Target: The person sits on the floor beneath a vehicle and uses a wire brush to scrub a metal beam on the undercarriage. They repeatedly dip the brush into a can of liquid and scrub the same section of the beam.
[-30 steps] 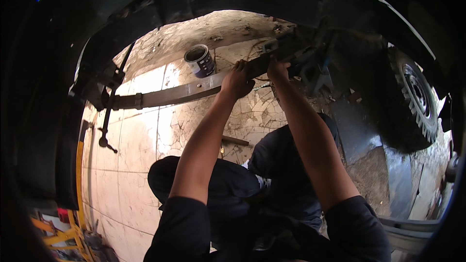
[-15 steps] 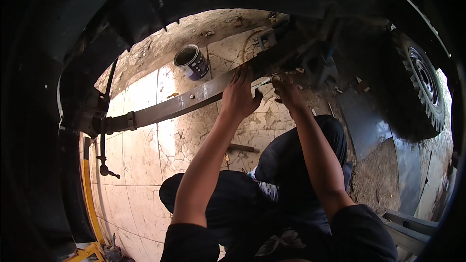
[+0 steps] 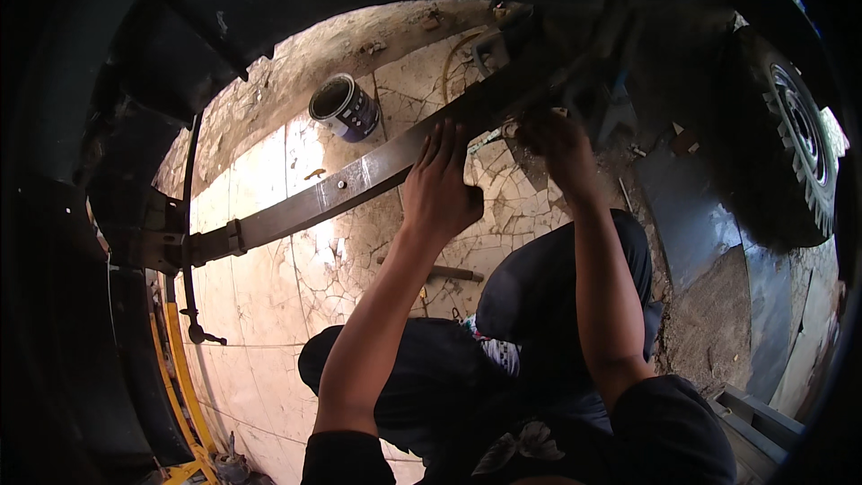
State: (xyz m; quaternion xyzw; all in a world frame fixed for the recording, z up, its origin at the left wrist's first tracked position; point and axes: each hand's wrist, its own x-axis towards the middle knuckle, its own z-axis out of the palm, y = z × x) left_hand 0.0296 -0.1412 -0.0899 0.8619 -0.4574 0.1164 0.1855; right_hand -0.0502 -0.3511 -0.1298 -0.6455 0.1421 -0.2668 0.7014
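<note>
A long, flat steel leaf spring (image 3: 305,207) runs slantwise beneath a vehicle's dark underside, from the left up toward the right. My left hand (image 3: 438,187) rests against its near edge, fingers stretched up over it and thumb apart. Farther right, my right hand (image 3: 557,148) is closed in the shadow under the spring's right part. A short, pale, narrow piece (image 3: 489,139) shows just left of its fingers; what they grip is too dark to make out.
A dark paint can (image 3: 345,110) stands beyond the spring. A wooden-looking handle (image 3: 453,273) lies on the cracked tiles (image 3: 260,305) near my knees. A black rod (image 3: 189,224) hangs at left above yellow metal bars (image 3: 184,386). A wheel (image 3: 799,139) is at right.
My right hand has shifted slightly right and turned, its knuckles now covering more of what it works on. My left hand stays on the spring. The whole view has shifted a little.
</note>
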